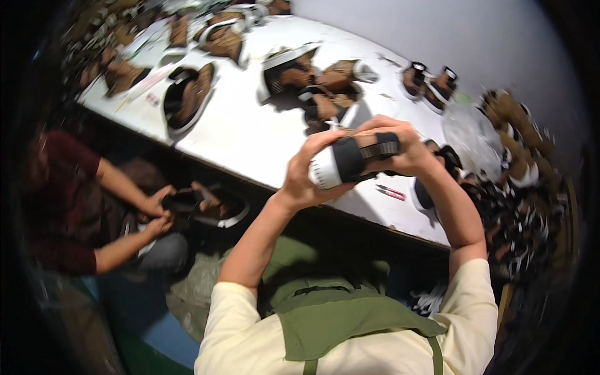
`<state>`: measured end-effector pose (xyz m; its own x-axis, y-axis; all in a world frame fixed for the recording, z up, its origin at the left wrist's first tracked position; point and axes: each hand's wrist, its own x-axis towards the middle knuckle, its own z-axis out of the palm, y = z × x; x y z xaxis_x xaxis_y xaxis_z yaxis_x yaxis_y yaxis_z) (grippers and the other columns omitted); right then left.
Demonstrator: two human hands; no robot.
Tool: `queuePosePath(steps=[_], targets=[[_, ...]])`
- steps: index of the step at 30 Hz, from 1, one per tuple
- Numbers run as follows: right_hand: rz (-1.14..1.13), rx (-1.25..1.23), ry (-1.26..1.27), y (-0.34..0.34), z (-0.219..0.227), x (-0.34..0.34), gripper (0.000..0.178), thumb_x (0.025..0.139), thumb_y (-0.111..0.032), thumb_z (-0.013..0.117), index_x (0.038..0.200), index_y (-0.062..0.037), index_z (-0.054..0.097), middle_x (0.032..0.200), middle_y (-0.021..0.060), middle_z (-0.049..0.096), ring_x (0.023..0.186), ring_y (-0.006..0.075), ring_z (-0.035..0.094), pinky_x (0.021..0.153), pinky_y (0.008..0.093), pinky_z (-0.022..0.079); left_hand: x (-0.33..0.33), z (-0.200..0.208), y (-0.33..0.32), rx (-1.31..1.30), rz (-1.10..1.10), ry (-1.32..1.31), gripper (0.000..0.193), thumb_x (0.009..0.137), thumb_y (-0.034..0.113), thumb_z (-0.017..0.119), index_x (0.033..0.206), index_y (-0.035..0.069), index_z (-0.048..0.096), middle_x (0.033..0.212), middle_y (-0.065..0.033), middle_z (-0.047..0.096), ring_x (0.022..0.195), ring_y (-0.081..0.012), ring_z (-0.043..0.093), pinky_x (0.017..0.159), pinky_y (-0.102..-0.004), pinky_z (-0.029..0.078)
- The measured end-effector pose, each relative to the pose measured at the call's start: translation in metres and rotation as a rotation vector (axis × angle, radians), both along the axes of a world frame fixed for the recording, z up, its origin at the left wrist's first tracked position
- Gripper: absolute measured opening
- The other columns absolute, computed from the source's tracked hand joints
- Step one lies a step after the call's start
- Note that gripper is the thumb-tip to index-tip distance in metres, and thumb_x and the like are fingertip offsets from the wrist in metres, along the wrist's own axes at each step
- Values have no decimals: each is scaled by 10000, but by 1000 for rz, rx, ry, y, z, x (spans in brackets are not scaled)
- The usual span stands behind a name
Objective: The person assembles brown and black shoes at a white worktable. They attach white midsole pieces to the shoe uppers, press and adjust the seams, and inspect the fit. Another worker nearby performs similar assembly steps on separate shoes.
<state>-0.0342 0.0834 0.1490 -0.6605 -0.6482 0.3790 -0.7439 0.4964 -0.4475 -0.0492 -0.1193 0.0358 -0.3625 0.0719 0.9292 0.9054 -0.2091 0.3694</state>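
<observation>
Two hands on it now: I've got the left hand [299, 178] clasping the sandal's [349, 159] white-soled end, the right hand [409, 151] gripping its strapped end, just right of frame centre, over the white table [244, 125].

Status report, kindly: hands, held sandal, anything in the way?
Left hand, right hand gripping sandal. Sandal raised, white sole leftward. Nothing seen blocking; pink tool apart on white table.
</observation>
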Motion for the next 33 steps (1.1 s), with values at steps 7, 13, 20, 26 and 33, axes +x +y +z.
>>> queuePosePath(steps=[7,13,20,26,33], targets=[[48,-50,30,21,18,42,482,602,-165,902,1038,-63,722,1012,70,687,909,235,661,822,349,551,27,14,20,-29,-55,97,892,570,231,939,1269,-9,439,1193,-264,592,1072,-390,623,892,-450,531],[68,125,58,28,40,38,475,594,-178,905,1019,-71,722,1017,51,680,901,233,659,807,335,553,31,1,45,31,8,60,859,597,102,909,1277,28,390,1225,-249,565,1136,-355,585,968,-450,489],[-62,168,-89,40,31,21,390,610,-174,889,947,-47,737,983,68,691,863,207,671,788,326,555,16,-22,52,-174,-120,-198,1163,564,411,931,1437,65,245,1453,-202,328,1352,-332,366,1142,-450,312],[-124,148,-266,31,38,10,344,615,-147,873,907,-30,733,961,72,691,823,200,675,772,326,562,22,7,28,-184,101,-88,1178,586,462,903,1451,4,247,1451,-234,344,1335,-401,387,1093,-473,365],[-99,232,-280,24,25,1,375,579,-187,866,885,-25,725,935,80,676,815,225,667,767,339,559,25,30,26,-370,153,-227,879,641,260,869,1356,1,429,1305,-206,530,1195,-358,538,986,-416,455]])
